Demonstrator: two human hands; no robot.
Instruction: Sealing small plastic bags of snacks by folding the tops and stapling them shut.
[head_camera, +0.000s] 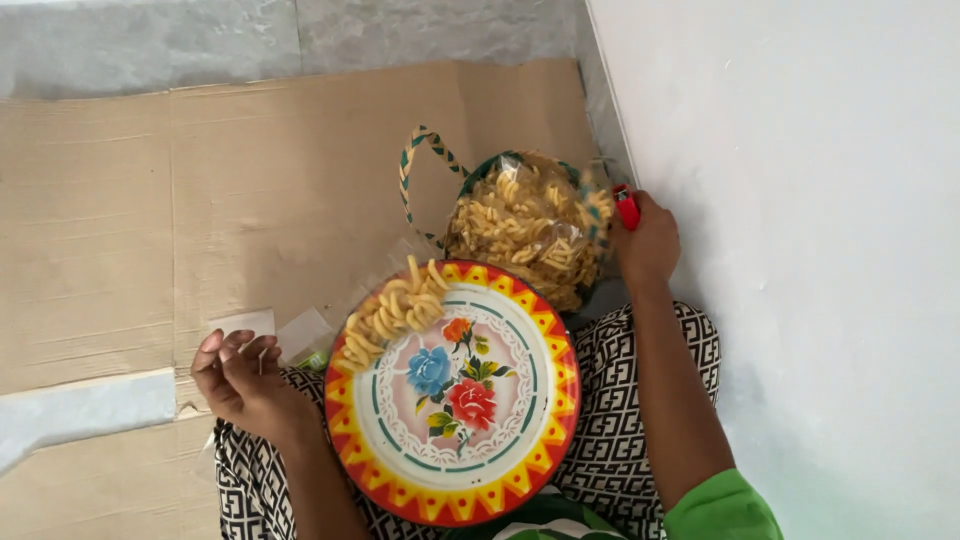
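A round tray (520, 455) with a red and yellow zigzag rim and painted flowers rests on my lap. A pile of pale yellow spiral snacks (392, 312) lies on its upper left edge. My left hand (238, 378) hovers left of the tray with fingers pinched around a small thin stick. My right hand (645, 240) reaches toward the wall and grips a small red object (626, 207). Beside it stands a clear plastic bag of the same snacks (525, 230) inside a woven green basket (418, 160).
Flattened brown cardboard (200, 210) covers the grey floor. Small clear plastic bags (300, 335) lie on it near my left hand. A white wall (800, 200) rises close on the right. My legs wear black and white patterned cloth (620, 430).
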